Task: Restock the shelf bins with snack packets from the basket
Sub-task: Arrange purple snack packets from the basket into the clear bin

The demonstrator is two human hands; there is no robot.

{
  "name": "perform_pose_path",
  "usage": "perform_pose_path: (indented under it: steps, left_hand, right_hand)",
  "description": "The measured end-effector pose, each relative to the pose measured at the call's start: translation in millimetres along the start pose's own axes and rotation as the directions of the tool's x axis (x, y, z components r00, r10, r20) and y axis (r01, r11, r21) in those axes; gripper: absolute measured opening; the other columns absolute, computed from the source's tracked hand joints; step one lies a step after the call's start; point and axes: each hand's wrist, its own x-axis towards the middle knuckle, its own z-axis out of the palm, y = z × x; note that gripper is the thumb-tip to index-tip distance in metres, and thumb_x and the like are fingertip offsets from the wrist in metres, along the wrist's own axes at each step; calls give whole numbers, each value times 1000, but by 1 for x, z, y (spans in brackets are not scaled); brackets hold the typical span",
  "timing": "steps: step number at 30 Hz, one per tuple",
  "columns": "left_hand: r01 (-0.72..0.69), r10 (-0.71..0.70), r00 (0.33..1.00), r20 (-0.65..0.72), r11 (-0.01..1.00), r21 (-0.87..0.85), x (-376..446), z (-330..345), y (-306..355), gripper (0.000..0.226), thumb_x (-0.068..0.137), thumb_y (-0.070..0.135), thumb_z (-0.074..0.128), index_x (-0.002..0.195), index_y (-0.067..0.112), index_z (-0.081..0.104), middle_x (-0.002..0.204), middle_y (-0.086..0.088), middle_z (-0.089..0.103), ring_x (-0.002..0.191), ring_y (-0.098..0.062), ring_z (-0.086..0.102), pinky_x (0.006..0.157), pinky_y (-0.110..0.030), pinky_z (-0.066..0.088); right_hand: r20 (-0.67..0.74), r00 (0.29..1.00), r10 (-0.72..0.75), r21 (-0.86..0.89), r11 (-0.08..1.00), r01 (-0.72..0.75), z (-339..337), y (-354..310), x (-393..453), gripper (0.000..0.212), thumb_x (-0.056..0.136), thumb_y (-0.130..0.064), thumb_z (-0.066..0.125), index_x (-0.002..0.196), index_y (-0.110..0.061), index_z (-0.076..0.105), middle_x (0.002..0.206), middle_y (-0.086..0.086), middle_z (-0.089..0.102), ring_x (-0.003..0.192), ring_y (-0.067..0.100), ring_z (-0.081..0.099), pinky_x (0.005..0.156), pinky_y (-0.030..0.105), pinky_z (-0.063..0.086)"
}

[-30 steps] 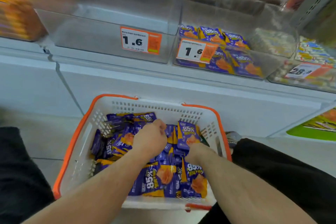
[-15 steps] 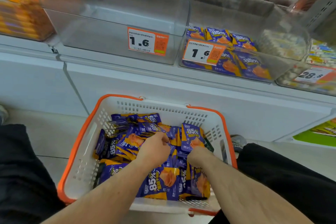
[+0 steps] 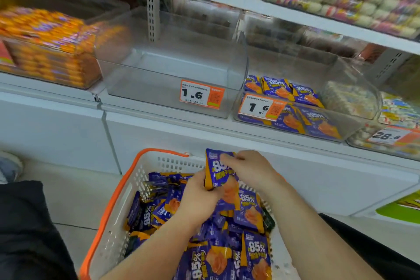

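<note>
Both hands have come up out of the heap since the earlier frames, where they were buried low among the packets, and they now carry a lifted packet [image 3: 218,170] above the far part of the basket [image 3: 118,202]. From the near left, the left hand [image 3: 200,198] reaches in with its forearm angled up toward the middle, its fingers curled round the lower edge of the lifted packet. Coming in from the near right, the right hand [image 3: 250,170] has its knuckles up and its fingertips pinching the packet's top edge. That packet stands roughly upright, purple with orange side trim, a large white "85%" on its face and an orange picture below, partly covered by the hands. Beneath it the white basket with an orange rim holds a loose pile of snack packets [image 3: 247,254] of the same kind, lying at all angles. Beyond the basket on the shelf, a clear bin [image 3: 172,70] with a 1.6 price tag [image 3: 201,96] sits straight ahead, and to its right a second clear bin [image 3: 341,120], also tagged 1.6, holds several matching purple packets. Further left, a bin of orange packs [image 3: 50,45] appears blurred.
</note>
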Motion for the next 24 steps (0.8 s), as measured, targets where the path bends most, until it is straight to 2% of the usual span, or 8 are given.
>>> perform_pose_path:
  steps: [4, 10, 12, 14, 16, 19, 21, 24]
  left_hand:
    - [-28, 26, 1000, -9, 940, -340, 5, -16, 35, 27, 90, -4, 60, 110, 13, 68, 102, -10, 75, 96, -30, 71, 86, -47, 56]
    - [-246, 227, 969, -95, 892, -380, 21, -7, 104, 14, 93, 9, 59, 99, 14, 71, 94, -6, 76, 87, -25, 72, 78, -36, 56]
    - [-477, 441, 876, -197, 855, -204, 33, -7, 123, 19, 91, 31, 57, 98, 19, 70, 94, 5, 75, 89, -16, 69, 79, -27, 54]
    - [-640, 698, 696, -169, 709, 294, 57, -8, 132, 42, 86, 44, 48, 112, 17, 67, 105, 5, 71, 100, -20, 63, 89, -34, 49]
    - [-510, 792, 607, -64, 450, 733, 90, -3, 131, 54, 85, 45, 49, 128, 14, 60, 122, -3, 65, 116, -29, 55, 104, -44, 33]
    - [-335, 733, 679, 38, 264, 904, 113, 7, 124, 66, 79, 45, 58, 142, 27, 46, 138, 4, 55, 134, -32, 41, 112, -50, 4]
    - [-331, 702, 707, 90, 215, 919, 119, 9, 116, 79, 73, 41, 64, 146, 31, 38, 134, 7, 56, 131, -31, 42, 112, -54, 2]
    - [-336, 718, 687, 110, 180, 925, 119, 8, 114, 87, 65, 36, 72, 145, 29, 38, 122, 6, 61, 121, -32, 49, 109, -55, 8]
  right_hand:
    - [-85, 994, -65, 186, 979, 80, -12, -17, -12, 15, 90, -30, 65, 100, -22, 56, 98, -3, 62, 87, 17, 66, 74, 37, 55]
    - [-395, 909, -135, 557, 752, 353, -33, -47, -28, 27, 95, 1, 55, 104, -25, 60, 83, 4, 69, 64, 5, 68, 57, 19, 54]
    - [-569, 814, -114, 526, 711, 467, -61, -52, -26, 29, 95, -2, 56, 97, -31, 61, 81, 2, 72, 66, 8, 68, 60, 22, 55]
    - [-703, 711, -31, 520, 659, 543, -99, -55, -17, 29, 96, -3, 54, 97, -31, 61, 89, 3, 70, 69, 9, 68, 59, 27, 56]
    - [-745, 665, 46, 529, 648, 548, -134, -57, 0, 27, 97, -3, 51, 105, -28, 60, 100, 5, 68, 72, 14, 69, 53, 27, 55]
    - [-678, 732, 72, 544, 719, 433, -164, -55, 48, 42, 89, 5, 56, 123, -19, 57, 91, 5, 66, 65, 18, 64, 60, 29, 60]
    - [-589, 804, 78, 494, 822, 282, -172, -50, 84, 54, 79, 4, 66, 127, -20, 58, 82, -1, 66, 65, 18, 65, 69, 37, 61]
    - [-456, 889, 37, 196, 979, 60, -168, -44, 124, 58, 73, -2, 71, 130, -9, 59, 108, 13, 69, 95, 32, 68, 75, 39, 58]
